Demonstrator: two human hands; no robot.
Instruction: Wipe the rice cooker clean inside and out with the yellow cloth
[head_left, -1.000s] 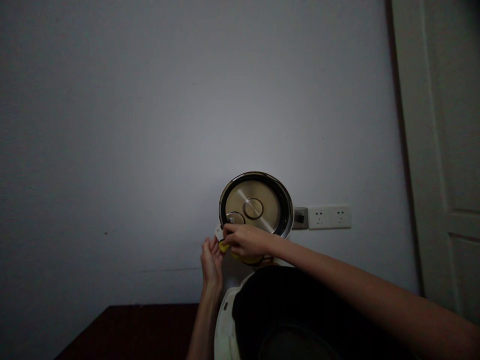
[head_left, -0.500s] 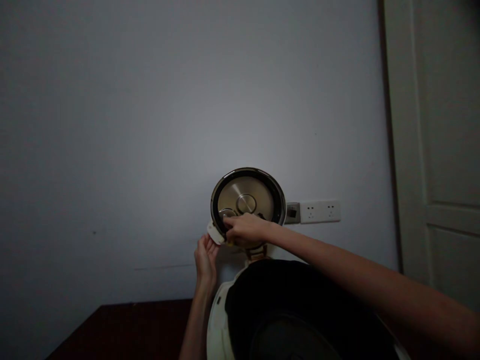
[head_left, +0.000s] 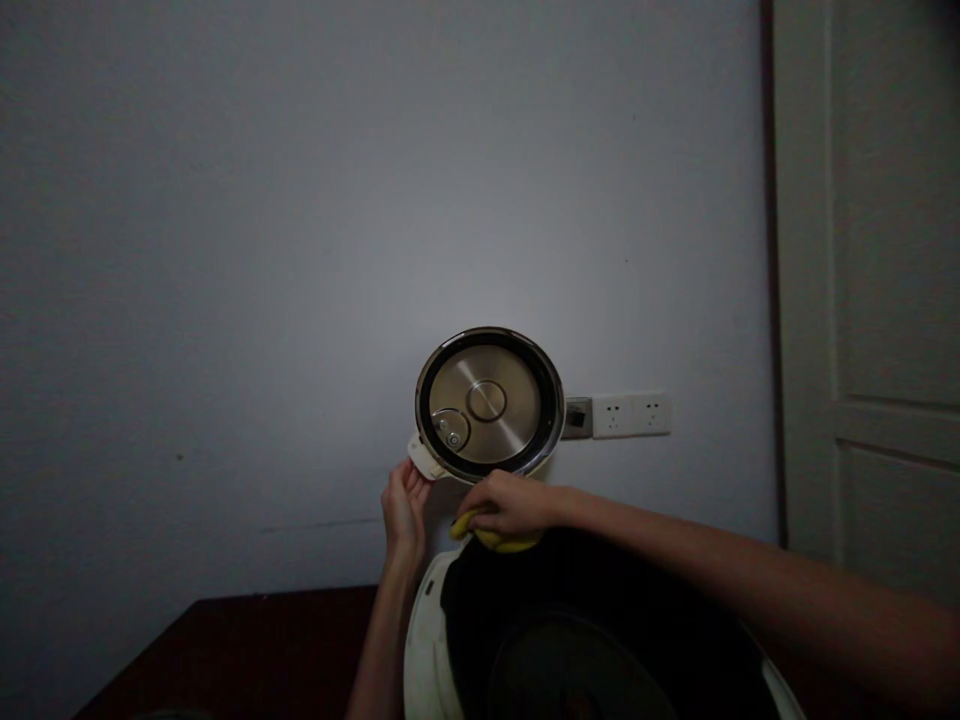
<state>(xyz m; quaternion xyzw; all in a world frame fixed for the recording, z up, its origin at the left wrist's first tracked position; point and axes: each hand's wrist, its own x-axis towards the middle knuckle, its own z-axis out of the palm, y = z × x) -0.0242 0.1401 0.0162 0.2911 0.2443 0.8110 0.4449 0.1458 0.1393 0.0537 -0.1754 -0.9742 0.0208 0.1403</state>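
Observation:
An electric cooker stands with its round lid raised, the brushed-metal inner face and dark seal ring turned toward me. My left hand grips the white tab at the lid's lower left, fingers partly behind it. Bunched in my right hand is a yellow cloth, held below the lid at the back rim of the cooker body. That cooker body has a white casing and a dark, deep inside. A small round valve shows on the lid's inner face.
Behind the cooker is a plain pale wall. White power sockets and a grey switch plate are right of the lid. A dark red table lies under the cooker, and a pale door stands at the right.
My right hand has moved down from the lid's inner face to the cooker's back rim, and the yellow cloth now shows clearly. My left hand stays on the lid tab.

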